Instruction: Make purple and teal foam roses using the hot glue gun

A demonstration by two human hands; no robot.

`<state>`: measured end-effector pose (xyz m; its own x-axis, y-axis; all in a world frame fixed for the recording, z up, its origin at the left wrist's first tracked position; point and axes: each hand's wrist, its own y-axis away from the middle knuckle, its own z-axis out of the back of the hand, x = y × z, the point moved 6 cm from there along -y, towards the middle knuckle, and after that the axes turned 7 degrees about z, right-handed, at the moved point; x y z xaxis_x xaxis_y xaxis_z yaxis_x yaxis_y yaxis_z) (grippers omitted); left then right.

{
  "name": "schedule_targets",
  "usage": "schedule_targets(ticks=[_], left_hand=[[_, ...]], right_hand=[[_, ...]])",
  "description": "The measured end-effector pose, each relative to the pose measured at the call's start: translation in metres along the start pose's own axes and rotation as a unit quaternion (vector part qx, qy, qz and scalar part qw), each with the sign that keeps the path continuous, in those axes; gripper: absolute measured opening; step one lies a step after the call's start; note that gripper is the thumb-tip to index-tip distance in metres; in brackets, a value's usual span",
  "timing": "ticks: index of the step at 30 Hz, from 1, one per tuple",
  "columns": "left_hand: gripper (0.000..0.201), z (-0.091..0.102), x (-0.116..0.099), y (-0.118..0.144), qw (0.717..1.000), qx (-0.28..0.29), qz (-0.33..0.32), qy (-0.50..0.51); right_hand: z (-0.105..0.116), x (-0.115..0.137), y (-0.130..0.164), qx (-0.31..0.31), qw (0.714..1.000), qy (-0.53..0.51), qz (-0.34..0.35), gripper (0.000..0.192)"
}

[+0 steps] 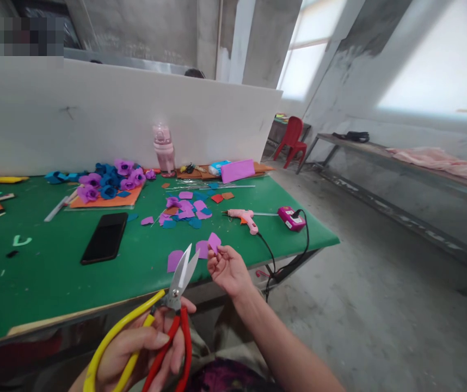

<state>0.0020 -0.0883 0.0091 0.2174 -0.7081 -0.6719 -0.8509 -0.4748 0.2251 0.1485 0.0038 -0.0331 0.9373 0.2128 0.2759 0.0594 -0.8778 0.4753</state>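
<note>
My left hand (141, 340) is wrapped round the handles of a pair of scissors (175, 294), one handle yellow and the other red. Their blades point up and stand slightly apart, with nothing between them. Just right of the tips, my right hand (229, 269) pinches a small purple paper petal (214, 241) between thumb and fingers. Two more purple paper pieces (175, 261) lie near the table edge, behind the blades and the petal. Farther back is a loose heap of purple, blue and brown cut petals (185, 207).
A pink glue gun (244, 215) lies right of the heap, near a magenta box (291, 218) with a black cable over the edge. A phone (105, 238), paper flowers (111, 179) and a pink bottle (164, 149) stand or lie on the green table (54, 294). A white board (115, 114) rises behind.
</note>
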Motion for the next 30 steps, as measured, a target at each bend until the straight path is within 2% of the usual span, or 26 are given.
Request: schedule_targets(ticks=[6, 22, 30], left_hand=[[0.050, 0.000, 0.003, -0.009, 1.000, 0.015, 0.004, 0.012], [0.051, 0.003, 0.009, -0.011, 0.999, 0.025, 0.013, 0.018], [0.048, 0.004, 0.012, -0.012, 0.999, 0.044, 0.011, 0.021]], right_hand=[[-0.003, -0.004, 0.003, 0.014, 0.999, -0.007, -0.030, 0.011], [0.001, -0.007, 0.000, 0.004, 1.000, 0.010, -0.014, 0.013], [0.002, -0.007, 0.000, 0.032, 0.999, 0.008, -0.022, 0.014]])
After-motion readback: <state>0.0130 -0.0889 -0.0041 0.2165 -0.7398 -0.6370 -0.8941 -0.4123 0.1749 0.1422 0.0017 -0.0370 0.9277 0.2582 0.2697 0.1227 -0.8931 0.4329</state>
